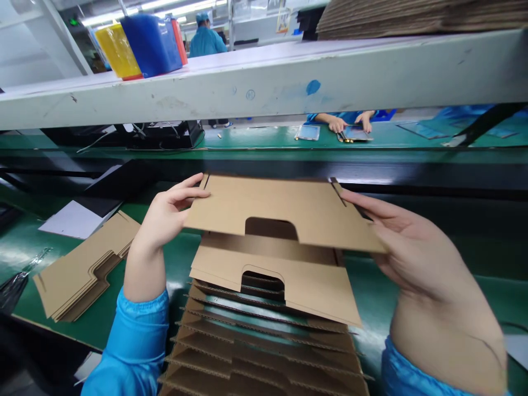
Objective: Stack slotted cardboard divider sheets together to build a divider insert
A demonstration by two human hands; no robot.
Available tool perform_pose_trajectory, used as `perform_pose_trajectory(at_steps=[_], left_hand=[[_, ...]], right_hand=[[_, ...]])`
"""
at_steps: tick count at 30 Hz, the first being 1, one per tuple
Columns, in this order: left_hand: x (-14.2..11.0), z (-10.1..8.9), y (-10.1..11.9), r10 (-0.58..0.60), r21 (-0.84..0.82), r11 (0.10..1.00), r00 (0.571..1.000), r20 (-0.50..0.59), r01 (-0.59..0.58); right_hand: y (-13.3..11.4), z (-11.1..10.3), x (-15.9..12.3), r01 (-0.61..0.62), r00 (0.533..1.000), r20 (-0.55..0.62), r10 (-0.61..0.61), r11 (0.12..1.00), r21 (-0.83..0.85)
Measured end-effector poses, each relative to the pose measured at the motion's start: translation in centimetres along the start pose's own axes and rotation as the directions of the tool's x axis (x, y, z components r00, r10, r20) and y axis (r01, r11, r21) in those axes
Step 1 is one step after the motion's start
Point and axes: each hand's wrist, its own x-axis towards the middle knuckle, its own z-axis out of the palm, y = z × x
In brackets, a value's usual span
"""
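Note:
A flat brown cardboard piece [231, 206] with a cut-out notch is held up between my two hands. My left hand [167, 212] pinches its left end, with fingertips on the upper left corner. At the other end, my right hand [406, 245] grips the right corner, thumb below and a finger along the slot. Just under it lies another notched cardboard sheet [313, 289], maybe more than one layer. Both are above a cardboard divider grid [264, 352], whose several crosswise strips stand on edge nearest me.
Notched cardboard pieces [78, 275] lie stacked on the green table [136, 212] at left, near white paper [72, 219]. A white shelf [198, 91] crosses above, carrying blue [152, 47] and yellow bins [119, 52]. Beyond it, a co-worker's hands [338, 124] handle a flat panel.

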Motion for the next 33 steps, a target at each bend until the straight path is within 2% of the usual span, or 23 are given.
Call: perform_pose_trajectory(at_steps=[2,4,7,10,14,18,21,25,28,30,32,33], left_hand=[[0.3,0.0,-0.3,0.005,0.033,0.999,0.999,-0.040,-0.004],[0.7,0.2,-0.8,0.013,0.099,0.995,0.997,-0.073,-0.005],[1.5,1.0,-1.7,-0.021,0.183,0.982,0.994,-0.107,0.040],[1.9,1.7,-2.2,-0.031,0.258,0.964,0.993,-0.112,0.059],[1.8,2.0,-1.9,0.019,0.310,0.950,0.990,-0.142,0.026],[1.8,2.0,-1.9,0.018,0.251,0.968,0.983,-0.181,0.029],[2.1,2.1,-2.4,-0.018,0.181,0.982,0.987,-0.160,0.047],[2.3,2.1,-2.8,-0.027,0.137,0.989,0.989,-0.148,0.047],[2.0,2.0,-2.8,0.007,0.117,0.993,0.979,-0.203,0.017],[1.8,1.9,-2.7,0.041,0.110,0.994,0.970,-0.238,-0.015],[1.7,1.8,-2.5,0.057,0.150,0.989,0.968,-0.243,-0.021],[1.7,1.7,-2.3,0.057,0.189,0.982,0.972,-0.227,-0.013]], right_hand=[[0.5,0.1,0.6,-0.069,0.995,0.085,0.049,0.966,0.250],[0.6,0.5,1.0,-0.075,0.996,0.079,0.052,0.942,0.326],[0.8,1.7,0.9,0.092,0.994,-0.076,-0.077,0.970,0.225],[0.9,2.7,0.5,0.237,0.957,-0.183,-0.226,0.970,0.044],[1.2,3.1,0.4,0.278,0.941,-0.194,-0.276,0.960,-0.017],[1.7,2.8,0.6,0.303,0.919,-0.164,-0.360,0.907,-0.292],[1.9,2.6,0.6,0.296,0.902,-0.228,-0.366,0.910,-0.292],[1.7,3.2,-0.1,0.375,0.829,-0.306,-0.469,0.870,-0.320],[1.0,4.2,-0.8,0.523,0.785,-0.312,-0.535,0.843,-0.129],[0.5,4.9,-1.0,0.646,0.706,-0.358,-0.611,0.763,-0.029],[0.1,5.4,-1.0,0.737,0.615,-0.417,-0.669,0.675,0.004],[0.0,5.5,-0.9,0.752,0.597,-0.434,-0.675,0.659,0.009]])
